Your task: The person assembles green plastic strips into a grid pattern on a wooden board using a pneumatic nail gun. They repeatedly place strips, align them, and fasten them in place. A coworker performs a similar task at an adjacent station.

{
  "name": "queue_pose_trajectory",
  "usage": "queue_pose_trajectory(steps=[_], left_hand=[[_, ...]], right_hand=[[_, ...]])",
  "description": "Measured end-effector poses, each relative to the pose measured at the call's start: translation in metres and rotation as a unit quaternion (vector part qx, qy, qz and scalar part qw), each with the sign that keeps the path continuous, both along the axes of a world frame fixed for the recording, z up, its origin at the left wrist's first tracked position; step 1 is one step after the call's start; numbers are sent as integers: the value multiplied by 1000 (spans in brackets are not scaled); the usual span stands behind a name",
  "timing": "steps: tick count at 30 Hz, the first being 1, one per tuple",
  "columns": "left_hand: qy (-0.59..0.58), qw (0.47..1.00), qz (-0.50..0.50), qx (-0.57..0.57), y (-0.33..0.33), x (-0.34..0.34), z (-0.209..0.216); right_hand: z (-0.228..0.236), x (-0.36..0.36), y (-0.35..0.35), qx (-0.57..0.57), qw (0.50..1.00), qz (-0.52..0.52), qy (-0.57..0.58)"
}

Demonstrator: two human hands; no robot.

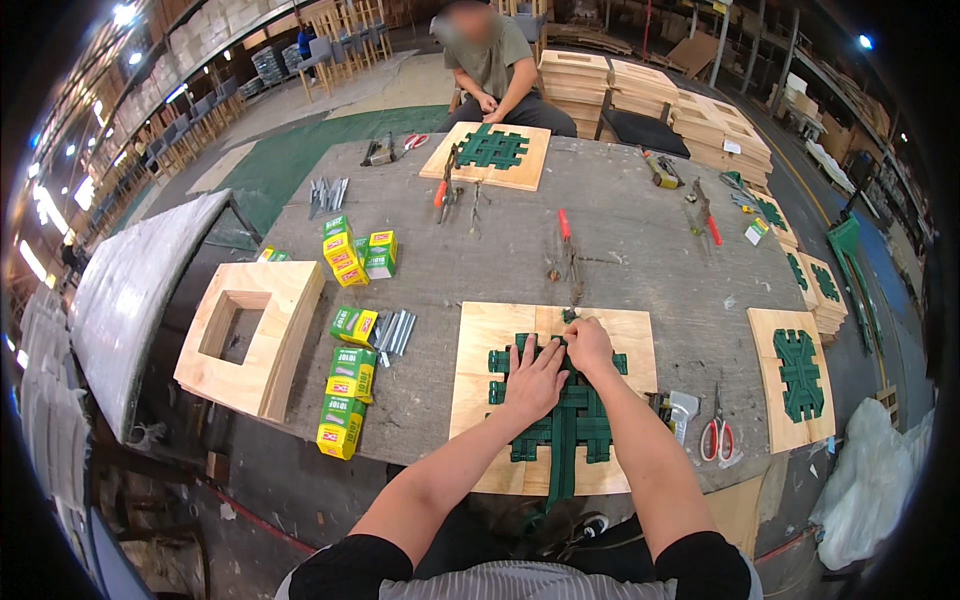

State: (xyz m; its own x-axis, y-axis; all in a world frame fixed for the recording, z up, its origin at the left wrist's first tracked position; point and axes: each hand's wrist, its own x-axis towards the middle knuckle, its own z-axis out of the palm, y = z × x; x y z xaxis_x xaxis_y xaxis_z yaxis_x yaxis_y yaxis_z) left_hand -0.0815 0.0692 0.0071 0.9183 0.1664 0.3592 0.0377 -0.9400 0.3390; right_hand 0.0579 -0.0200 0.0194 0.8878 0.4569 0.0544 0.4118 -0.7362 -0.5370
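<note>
Before me on the table lies a light plywood panel [475,420] with dark green webbing straps [565,430] woven across its middle. One strap hangs past the panel's near edge toward my lap. My left hand [535,380] rests flat on the woven straps, fingers stretched out. Beside it, near the panel's far edge, my right hand [588,348] is closed on the end of a strap, a green bit of which shows beyond the fingers. To the right of the panel are a staple gun [682,412], partly in view, and red-handled scissors [717,438].
Staple boxes [350,375] and loose staple strips [396,332] stand left of the panel, by stacked plywood frames [285,345]. Red-handled pliers [566,240] lie beyond it. Across the table [400,190], a person sits behind another webbed panel [535,172]. A finished-looking webbed panel [765,345] lies right.
</note>
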Motion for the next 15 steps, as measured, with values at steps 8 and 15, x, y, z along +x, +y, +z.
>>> queue_pose_trajectory(steps=[8,15], left_hand=[[79,997,-5,24,-5,10,2],[143,989,-2,26,0,6,6]], right_hand=[[-3,14,-13,84,995,-31,48],[26,-17,-163,320,926,-198,27]])
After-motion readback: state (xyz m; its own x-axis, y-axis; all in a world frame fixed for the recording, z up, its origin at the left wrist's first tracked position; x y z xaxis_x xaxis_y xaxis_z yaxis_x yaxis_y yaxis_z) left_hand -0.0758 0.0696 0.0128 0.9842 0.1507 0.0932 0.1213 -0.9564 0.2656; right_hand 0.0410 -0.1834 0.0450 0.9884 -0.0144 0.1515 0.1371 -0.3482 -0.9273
